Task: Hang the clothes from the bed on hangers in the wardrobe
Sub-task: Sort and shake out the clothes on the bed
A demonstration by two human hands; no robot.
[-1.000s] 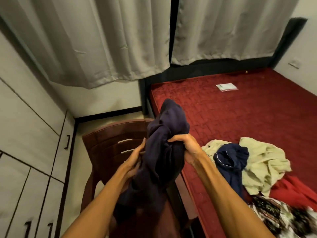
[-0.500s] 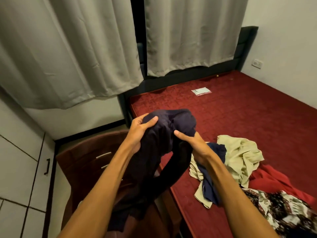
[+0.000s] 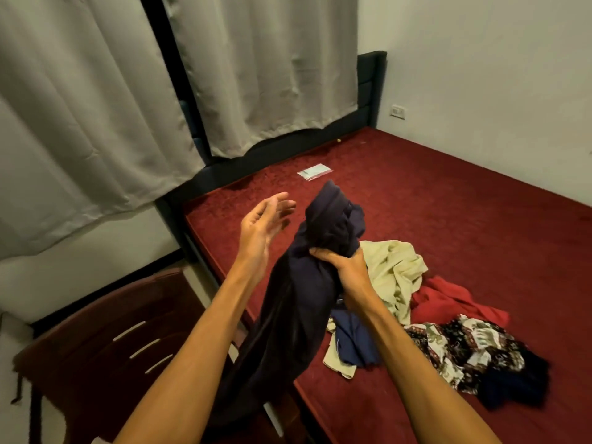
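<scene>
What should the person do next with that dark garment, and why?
Probably bring the open left hand onto the dark navy garment and spread it out: only the right hand grips it, and it hangs bunched, unfit for a hanger.

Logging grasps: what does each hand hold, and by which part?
Right hand grips the dark garment around its bunched upper part; left hand holds nothing.

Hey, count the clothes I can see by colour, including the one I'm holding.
Navy, held: 1
Cream: 1
Blue: 1
Red: 1
Patterned: 1
Dark, possibly separate: 1
Total: 6
</scene>
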